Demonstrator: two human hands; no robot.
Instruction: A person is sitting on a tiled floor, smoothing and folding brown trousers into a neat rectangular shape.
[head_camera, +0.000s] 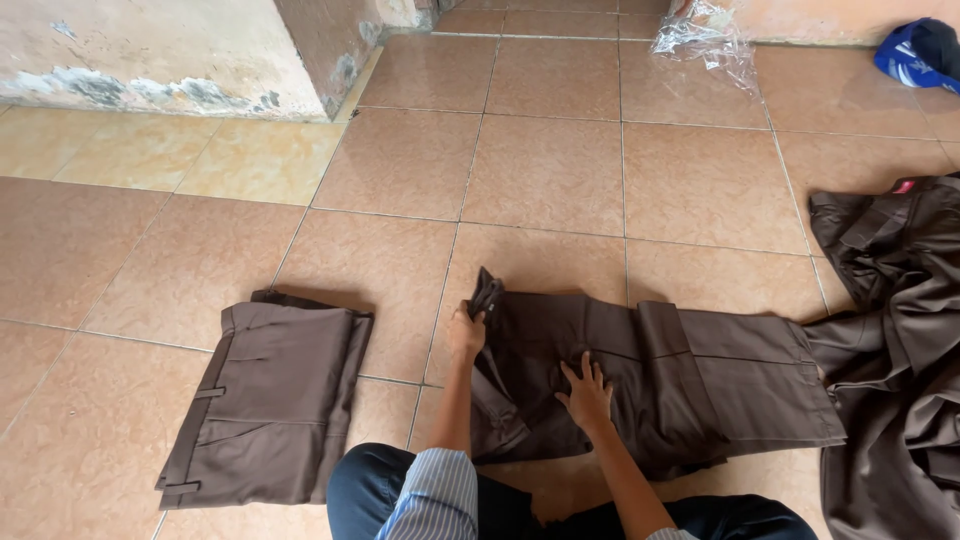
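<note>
Brown trousers (690, 380) are spread flat on the tiled floor (540, 160), just ahead of the knees. Their waist end is gripped and lifted by the left hand (466, 332), while the cloth is pressed down by the right hand (587, 393), fingers spread. Folded trousers (270, 400) lie left, a heap of brown garments (900, 350) right

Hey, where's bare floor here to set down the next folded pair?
Free tiles lie between the folded brown trousers and the dark brown trousers under both hands, and across the floor toward the peeling wall. The heaped brown garments crowd that far side.
</note>
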